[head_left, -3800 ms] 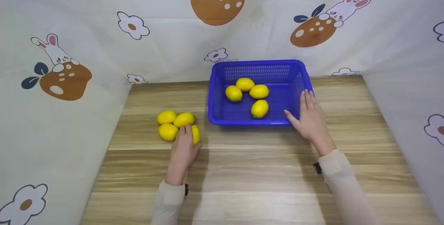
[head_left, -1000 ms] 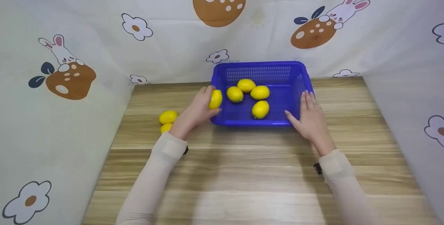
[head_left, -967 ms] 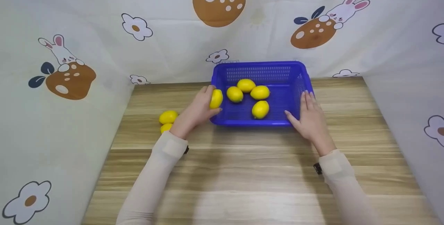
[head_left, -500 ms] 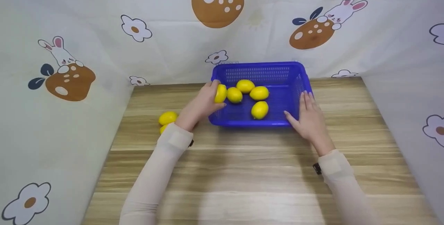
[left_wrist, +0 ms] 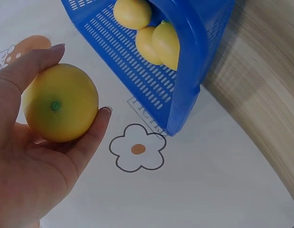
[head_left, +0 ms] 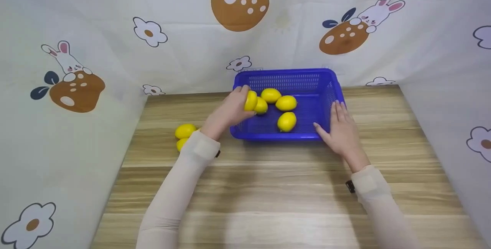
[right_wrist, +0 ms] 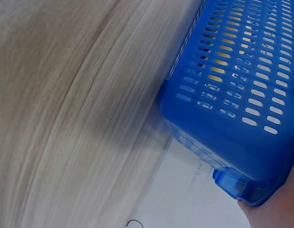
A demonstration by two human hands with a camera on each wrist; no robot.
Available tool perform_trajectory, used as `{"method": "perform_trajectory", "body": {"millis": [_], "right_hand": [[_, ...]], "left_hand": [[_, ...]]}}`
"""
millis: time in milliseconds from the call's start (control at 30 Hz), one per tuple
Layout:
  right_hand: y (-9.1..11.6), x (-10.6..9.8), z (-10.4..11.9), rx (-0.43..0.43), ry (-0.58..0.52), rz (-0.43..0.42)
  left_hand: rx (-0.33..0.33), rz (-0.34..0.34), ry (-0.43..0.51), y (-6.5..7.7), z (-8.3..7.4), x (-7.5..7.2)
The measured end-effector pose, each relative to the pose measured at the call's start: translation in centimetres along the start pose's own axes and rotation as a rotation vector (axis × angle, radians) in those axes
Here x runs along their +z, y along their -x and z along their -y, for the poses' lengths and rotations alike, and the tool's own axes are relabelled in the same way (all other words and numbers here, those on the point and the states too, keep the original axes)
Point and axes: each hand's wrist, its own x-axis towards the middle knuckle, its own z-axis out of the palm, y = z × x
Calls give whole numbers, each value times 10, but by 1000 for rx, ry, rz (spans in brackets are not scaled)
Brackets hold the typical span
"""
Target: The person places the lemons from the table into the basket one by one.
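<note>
My left hand (head_left: 231,108) grips a yellow lemon (head_left: 251,100) above the left part of the blue plastic basket (head_left: 276,136). In the left wrist view, thumb and fingers curl round that lemon (left_wrist: 61,104), its stem end facing the camera. Inside the basket lie several lemons, among them a front one (head_left: 287,122) and one partly behind the held lemon (head_left: 262,106). My right hand (head_left: 342,136) rests on the basket's right rim, fingers straight and thumb spread toward the front rim. The right wrist view shows the basket's slotted side wall (right_wrist: 209,104), with little of the hand.
On the wooden table (head_left: 287,187), left of the basket, a lemon (head_left: 185,131) and another lemon (head_left: 182,144) sit together, the latter partly hidden by the left sleeve. A patterned cloth (head_left: 184,61) hangs close behind the basket and along both sides.
My left hand took a lemon from the table group and carried it up and right to the basket; over the last second it moved further in over the rim. The right hand stayed put.
</note>
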Motion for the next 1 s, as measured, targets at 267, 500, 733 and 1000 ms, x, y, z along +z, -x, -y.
{"method": "perform_trajectory", "body": {"millis": [267,500,733,1000], "right_hand": [[-1,0,0,9,-12,13],[-1,2,1,12,-9,14],[0,-1,3,24,-13,30],[1,-3,3,17,-18,20]], "left_hand": [[-4,21,-6,-5,-2,0],[-5,35,-6,-7,-3,2],[-55,58,38,-6,-5,2],[-59,71,27,-5,-4,1]]}}
